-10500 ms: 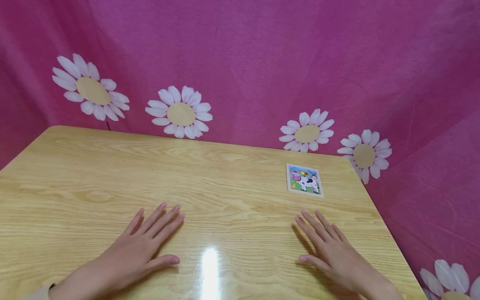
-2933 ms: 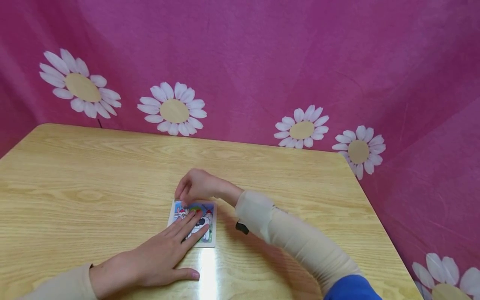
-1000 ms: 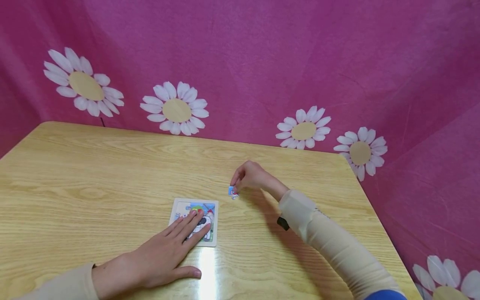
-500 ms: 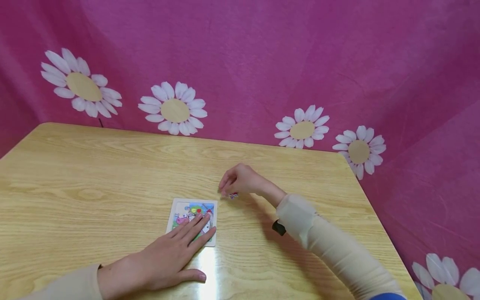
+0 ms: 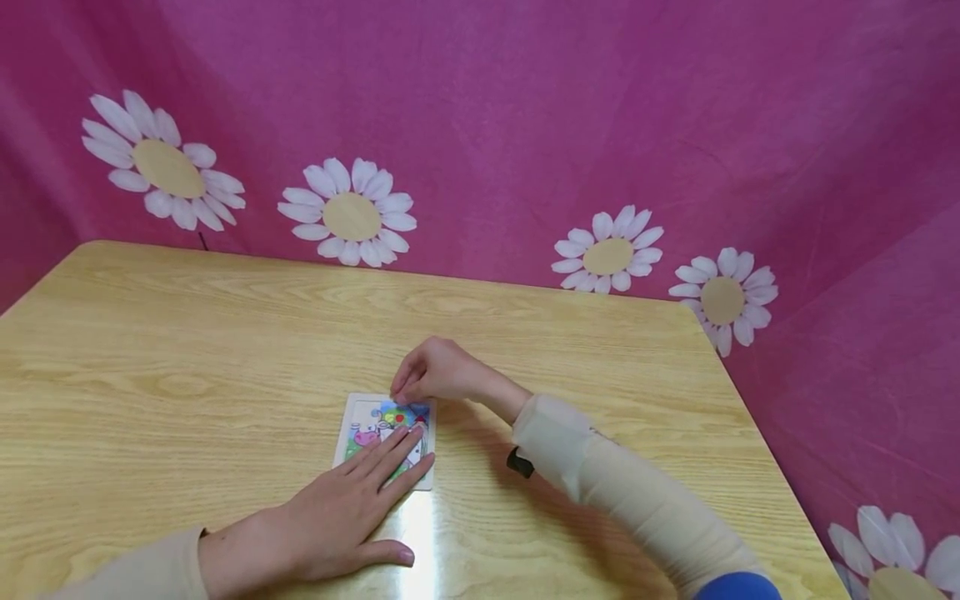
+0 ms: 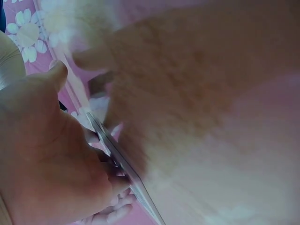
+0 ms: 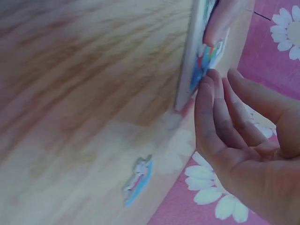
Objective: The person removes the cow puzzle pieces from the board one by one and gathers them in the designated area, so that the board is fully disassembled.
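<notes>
while the cow puzzle [image 5: 367,435], at seven o'clock from the head view's centre, is pressed, apparently for steadiness, by straight fingers of the left hand [image 5: 326,517], its one-o'clock edge is touched by the right hand [image 5: 435,371], fingers bent; whether anything is pinched cannot be told. one loose piece [image 7: 139,180] is left on the table [image 5: 187,375].

From the head we look forward and down across the worktop [image 5: 225,333] to the flowered pink cloth [image 5: 465,125], left hand [image 5: 337,517] and right hand [image 5: 442,373] both in frame. Each wrist view takes us close in, low and tipped sideways, along its own hand; in both we catch the puzzle board [image 7: 189,70] nearly edge-on, the same board our head view shows from above.
</notes>
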`<state>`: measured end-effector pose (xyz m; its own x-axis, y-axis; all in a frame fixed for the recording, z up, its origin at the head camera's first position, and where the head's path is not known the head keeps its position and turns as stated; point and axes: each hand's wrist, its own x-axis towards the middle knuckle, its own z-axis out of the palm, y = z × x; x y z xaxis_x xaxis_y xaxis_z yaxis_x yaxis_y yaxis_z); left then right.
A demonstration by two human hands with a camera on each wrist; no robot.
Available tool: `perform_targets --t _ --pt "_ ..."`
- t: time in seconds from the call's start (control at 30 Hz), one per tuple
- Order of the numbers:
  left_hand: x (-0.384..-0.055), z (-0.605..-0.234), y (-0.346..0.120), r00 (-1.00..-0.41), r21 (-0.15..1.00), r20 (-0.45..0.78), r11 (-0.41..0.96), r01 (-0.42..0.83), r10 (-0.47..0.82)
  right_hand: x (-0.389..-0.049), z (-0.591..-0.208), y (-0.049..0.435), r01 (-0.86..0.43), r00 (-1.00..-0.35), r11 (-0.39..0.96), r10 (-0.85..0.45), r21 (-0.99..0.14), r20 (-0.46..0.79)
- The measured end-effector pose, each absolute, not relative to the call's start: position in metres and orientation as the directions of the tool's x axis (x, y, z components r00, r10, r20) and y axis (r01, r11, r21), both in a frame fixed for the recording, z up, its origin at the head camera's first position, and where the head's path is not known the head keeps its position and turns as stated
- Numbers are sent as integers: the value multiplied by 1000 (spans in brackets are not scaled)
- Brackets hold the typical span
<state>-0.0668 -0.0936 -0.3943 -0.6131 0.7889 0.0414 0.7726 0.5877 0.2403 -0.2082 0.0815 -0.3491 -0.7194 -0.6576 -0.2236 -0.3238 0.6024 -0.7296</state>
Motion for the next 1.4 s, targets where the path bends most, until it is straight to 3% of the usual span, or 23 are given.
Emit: perform_targets --t 0.23,0.53,0.97,1.4 --pt "-68 -394 -95 -614 261 36 586 767 788 -210 -342 73 -376 -693 636 -676 -674 -252" --pt "-68 -391 -94 -614 292 28 580 760 789 -219 -341 72 -264 -677 659 -647 -705 -351" --pt "-69 -391 -95 -613 281 24 584 762 789 -218 -344 73 -166 -691 625 -626 -763 -361" --pt "-68 -389 -95 -610 276 19 582 765 792 -209 -349 71 -244 -685 618 -655 -747 -318"
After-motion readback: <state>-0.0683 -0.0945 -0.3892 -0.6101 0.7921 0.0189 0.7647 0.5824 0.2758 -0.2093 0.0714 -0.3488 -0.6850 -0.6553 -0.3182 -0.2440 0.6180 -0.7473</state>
